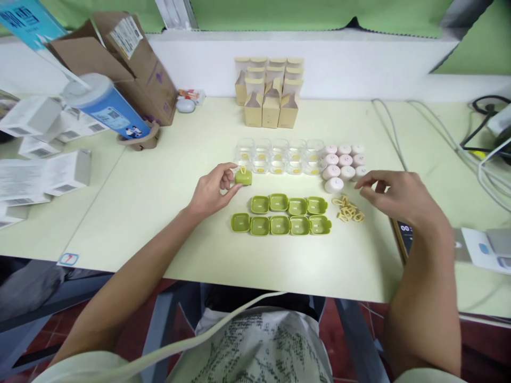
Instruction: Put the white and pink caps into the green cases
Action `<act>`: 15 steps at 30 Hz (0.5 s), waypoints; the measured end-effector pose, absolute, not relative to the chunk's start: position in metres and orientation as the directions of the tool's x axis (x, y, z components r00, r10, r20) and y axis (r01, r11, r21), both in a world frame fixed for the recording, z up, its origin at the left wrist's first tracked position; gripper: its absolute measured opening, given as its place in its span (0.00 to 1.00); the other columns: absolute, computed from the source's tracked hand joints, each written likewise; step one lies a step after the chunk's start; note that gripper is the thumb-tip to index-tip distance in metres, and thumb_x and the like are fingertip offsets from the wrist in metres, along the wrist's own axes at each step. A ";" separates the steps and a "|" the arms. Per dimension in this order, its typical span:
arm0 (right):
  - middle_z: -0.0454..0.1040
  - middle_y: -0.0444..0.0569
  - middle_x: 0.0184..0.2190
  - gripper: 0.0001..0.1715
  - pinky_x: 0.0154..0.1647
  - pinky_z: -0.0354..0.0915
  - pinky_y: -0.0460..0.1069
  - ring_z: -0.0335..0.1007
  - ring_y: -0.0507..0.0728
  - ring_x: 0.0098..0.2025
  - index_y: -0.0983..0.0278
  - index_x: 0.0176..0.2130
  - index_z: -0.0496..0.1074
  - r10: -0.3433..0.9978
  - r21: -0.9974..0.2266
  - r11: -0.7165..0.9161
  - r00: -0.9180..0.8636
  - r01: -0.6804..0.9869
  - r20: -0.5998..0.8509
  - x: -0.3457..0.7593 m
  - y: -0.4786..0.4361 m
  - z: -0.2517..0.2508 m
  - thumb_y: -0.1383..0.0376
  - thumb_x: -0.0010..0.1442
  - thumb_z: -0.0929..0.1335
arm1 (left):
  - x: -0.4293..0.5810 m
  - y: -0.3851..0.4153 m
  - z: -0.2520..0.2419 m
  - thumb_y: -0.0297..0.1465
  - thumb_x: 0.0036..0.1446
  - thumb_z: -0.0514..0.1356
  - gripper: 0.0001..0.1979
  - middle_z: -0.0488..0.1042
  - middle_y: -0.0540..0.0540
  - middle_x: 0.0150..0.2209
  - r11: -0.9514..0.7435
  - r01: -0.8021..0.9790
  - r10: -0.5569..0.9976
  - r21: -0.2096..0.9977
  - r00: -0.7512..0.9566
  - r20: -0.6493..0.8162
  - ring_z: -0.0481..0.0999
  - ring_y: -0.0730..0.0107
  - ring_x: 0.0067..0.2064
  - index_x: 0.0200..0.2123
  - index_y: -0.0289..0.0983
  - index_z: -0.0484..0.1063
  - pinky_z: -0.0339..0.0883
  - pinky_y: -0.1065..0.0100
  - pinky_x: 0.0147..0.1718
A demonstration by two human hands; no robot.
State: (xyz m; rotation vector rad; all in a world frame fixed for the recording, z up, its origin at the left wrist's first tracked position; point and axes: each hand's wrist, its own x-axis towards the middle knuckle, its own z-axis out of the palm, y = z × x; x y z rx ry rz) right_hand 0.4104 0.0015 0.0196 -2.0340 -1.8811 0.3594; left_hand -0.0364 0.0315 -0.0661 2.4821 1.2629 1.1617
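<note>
My left hand [211,190] pinches a small green square cup [243,177] with a yellow ring standing on it, held on the table just left of the rows. Two rows of several green cups [280,215] lie in front of me. My right hand [393,194] hovers with fingers curled loosely and apart, holding nothing, just right of a small pile of yellow rings [348,209]. Behind the green cups stand clear plastic containers [279,156] and a cluster of pale pink round caps [344,164].
Small beige cartons [270,91] stand at the back by the wall. An open cardboard box [120,58], a blue-labelled canister [107,108] and white boxes [43,170] crowd the left. Cables [459,154] run along the right; a timer screen [405,234] lies under my right wrist.
</note>
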 end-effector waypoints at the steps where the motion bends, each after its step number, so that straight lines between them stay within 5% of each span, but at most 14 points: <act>1: 0.78 0.45 0.24 0.07 0.36 0.65 0.56 0.72 0.59 0.28 0.57 0.33 0.85 1.000 -0.419 0.002 0.002 0.908 0.008 0.413 0.002 0.017 0.64 0.52 0.74 | -0.036 0.032 -0.067 0.38 0.70 0.69 0.21 0.78 0.52 0.39 -0.630 0.650 0.743 0.424 0.348 0.571 0.76 0.76 0.31 0.61 0.40 0.70 0.73 0.72 0.34; 4: 0.76 0.42 0.23 0.07 0.31 0.63 0.52 0.70 0.56 0.24 0.57 0.36 0.85 0.976 -0.460 0.185 -0.216 0.868 -0.016 0.418 0.006 0.002 0.57 0.58 0.77 | -0.037 0.032 -0.070 0.40 0.70 0.68 0.21 0.78 0.53 0.37 -0.610 0.677 0.756 0.411 0.344 0.556 0.74 0.77 0.29 0.60 0.40 0.70 0.69 0.73 0.32; 10: 0.65 0.39 0.18 0.28 0.23 0.56 0.51 0.57 0.52 0.19 0.57 0.32 0.82 0.930 -0.482 0.300 -0.365 0.823 -0.044 0.420 0.008 -0.009 0.36 0.61 0.78 | -0.033 0.027 -0.062 0.40 0.70 0.67 0.17 0.76 0.53 0.35 -0.639 0.656 0.718 0.402 0.320 0.618 0.71 0.75 0.28 0.57 0.41 0.74 0.69 0.71 0.30; 13: 0.68 0.42 0.20 0.28 0.23 0.57 0.51 0.60 0.52 0.21 0.57 0.32 0.81 0.933 -0.560 0.265 -0.355 0.785 -0.055 0.417 0.000 0.010 0.37 0.61 0.78 | -0.028 0.020 -0.051 0.35 0.72 0.65 0.08 0.76 0.50 0.33 -0.728 0.548 0.647 0.413 0.349 0.677 0.72 0.72 0.29 0.51 0.41 0.78 0.70 0.69 0.30; 15: 0.74 0.46 0.24 0.23 0.23 0.58 0.53 0.64 0.53 0.22 0.57 0.32 0.80 0.959 -0.656 0.271 -0.261 0.705 0.115 0.406 -0.005 0.020 0.43 0.60 0.81 | -0.024 0.015 -0.044 0.34 0.72 0.65 0.07 0.78 0.47 0.37 -0.772 0.443 0.628 0.457 0.419 0.655 0.76 0.70 0.34 0.50 0.42 0.81 0.73 0.67 0.32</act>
